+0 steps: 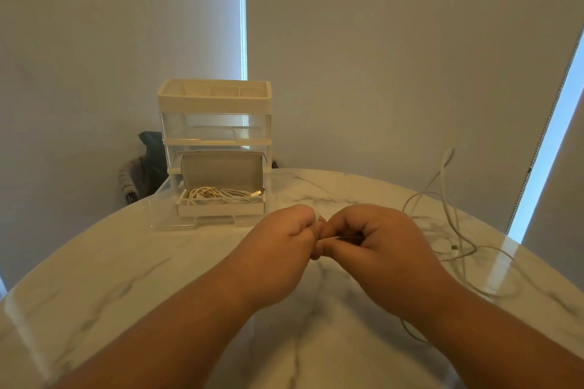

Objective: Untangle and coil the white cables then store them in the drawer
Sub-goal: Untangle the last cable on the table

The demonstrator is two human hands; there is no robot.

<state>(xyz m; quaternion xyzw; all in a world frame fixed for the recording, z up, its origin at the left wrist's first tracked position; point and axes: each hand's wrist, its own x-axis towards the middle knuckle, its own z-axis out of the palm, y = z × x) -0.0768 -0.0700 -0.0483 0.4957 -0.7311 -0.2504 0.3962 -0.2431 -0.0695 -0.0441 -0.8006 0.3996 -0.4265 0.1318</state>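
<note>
My left hand (284,237) and my right hand (376,240) meet over the middle of the marble table, both closed on a thin white cable (448,208). Only a short piece shows between the fingers. The rest of it trails loosely to the right over the table, one end rising into the air. A clear drawer unit (215,123) stands at the far edge, its bottom drawer (164,211) pulled out. Inside it an open cardboard box (221,208) holds coiled white cables (221,193).
The round marble table (126,278) curves away on both sides. A cream divided tray tops the drawer unit. Behind the table on the left stands a chair with dark cloth (148,161). Pale blinds fill the background.
</note>
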